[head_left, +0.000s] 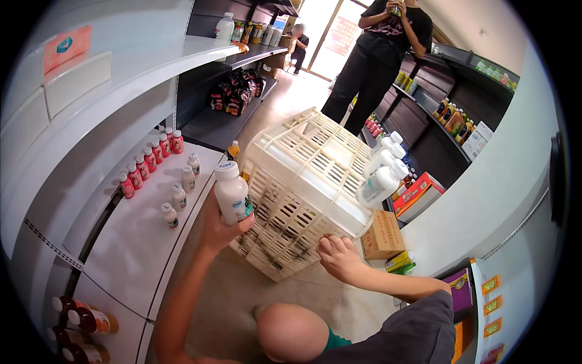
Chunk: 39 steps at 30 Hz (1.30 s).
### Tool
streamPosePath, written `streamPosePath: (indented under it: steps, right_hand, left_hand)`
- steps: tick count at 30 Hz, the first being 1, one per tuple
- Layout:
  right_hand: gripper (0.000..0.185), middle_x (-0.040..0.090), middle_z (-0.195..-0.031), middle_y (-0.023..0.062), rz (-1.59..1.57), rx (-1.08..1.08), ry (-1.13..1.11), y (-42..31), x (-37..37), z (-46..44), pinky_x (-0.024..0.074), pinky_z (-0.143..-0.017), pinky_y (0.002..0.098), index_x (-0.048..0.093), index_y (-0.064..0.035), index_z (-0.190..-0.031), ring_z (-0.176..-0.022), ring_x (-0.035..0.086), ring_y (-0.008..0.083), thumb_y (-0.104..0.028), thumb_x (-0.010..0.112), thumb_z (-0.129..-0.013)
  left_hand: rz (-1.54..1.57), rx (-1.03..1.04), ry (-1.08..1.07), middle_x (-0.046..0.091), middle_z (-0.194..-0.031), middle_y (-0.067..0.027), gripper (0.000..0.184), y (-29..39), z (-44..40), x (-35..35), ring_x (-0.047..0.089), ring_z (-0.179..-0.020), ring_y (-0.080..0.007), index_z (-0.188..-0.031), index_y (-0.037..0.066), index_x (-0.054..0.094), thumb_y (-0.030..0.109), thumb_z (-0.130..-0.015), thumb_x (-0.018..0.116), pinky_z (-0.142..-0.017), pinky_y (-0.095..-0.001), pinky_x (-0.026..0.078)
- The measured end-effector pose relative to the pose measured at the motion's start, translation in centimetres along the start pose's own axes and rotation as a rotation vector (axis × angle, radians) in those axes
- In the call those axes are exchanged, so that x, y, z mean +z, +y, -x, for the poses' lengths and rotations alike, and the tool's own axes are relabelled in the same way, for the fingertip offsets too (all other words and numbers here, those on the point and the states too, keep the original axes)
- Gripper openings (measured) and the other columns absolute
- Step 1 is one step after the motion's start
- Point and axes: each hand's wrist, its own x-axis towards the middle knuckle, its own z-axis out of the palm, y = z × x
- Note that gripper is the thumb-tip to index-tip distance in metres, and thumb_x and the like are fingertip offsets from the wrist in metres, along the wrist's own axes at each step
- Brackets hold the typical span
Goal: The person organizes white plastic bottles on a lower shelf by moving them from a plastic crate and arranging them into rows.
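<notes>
My left hand [221, 233] is wrapped around a white plastic bottle [229, 195] with a white cap, held upright beside the crate's near left corner. My right hand [341, 258] has its fingers curled against the slatted side of a cream plastic crate [291, 203], gripping it low at the right. The crate stands tilted on the floor, its slats smudged with dirt. Several larger white bottles [381, 185] lean at its right end; whether they are inside it I cannot tell. On the low shelf left of my left hand, small white bottles [179, 197] stand in a line.
Pink bottles [148, 159] line the back of the white shelf [130, 267]; brown bottles [91, 320] lie at its near end. A cardboard box [383, 235] sits right of the crate. Beyond it stands a person [379, 60] holding something; another person sits near the doorway.
</notes>
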Motion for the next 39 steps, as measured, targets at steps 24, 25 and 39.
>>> streamPosePath:
  steps: [24, 25, 39]
  right_hand:
    - [0.02, 0.055, -0.083, 0.0019, -0.274, 0.031, 0.0, 4.8, -0.1, 6.6, 0.04, -0.072, 0.0325, 0.061, -0.0121, -0.085, -0.079, 0.053, 0.0197, -0.018, 0.07, -0.068]
    - [0.02, 0.055, -0.083, 0.0019, -0.275, 0.03, 0.0, 4.5, -0.7, 6.3, 0.04, -0.072, 0.0325, 0.061, -0.0121, -0.085, -0.079, 0.053, 0.0197, -0.018, 0.07, -0.068]
    - [0.042, 0.054, -0.094, 0.0136, -0.878, 0.758, 0.006, 0.6, -1.8, 5.8, 0.0431, -0.077, 0.0399, 0.053, -0.0032, -0.113, -0.082, 0.056, 0.0295, -0.011, 0.072, -0.076]
  left_hand:
    - [-0.122, -0.115, -0.316, 0.053, -0.125, -0.0108, 0.087, -2.9, 0.2, 2.1, 0.055, -0.11, -0.0184, -0.14, 0.005, 0.037, 0.024, -0.069, 0.083, -0.092, -0.0352, 0.047]
    - [-0.101, -0.071, -0.321, 0.052, -0.127, -0.0114, 0.09, -3.0, 0.2, 2.5, 0.054, -0.114, -0.0196, -0.141, 0.005, 0.036, 0.025, -0.068, 0.084, -0.095, -0.0363, 0.046]
    - [-0.104, -0.133, -0.259, 0.055, -0.115, -0.0091, 0.076, -1.2, 1.3, 3.0, 0.056, -0.106, -0.0203, -0.131, 0.006, 0.045, 0.025, -0.068, 0.083, -0.091, -0.0378, 0.047]
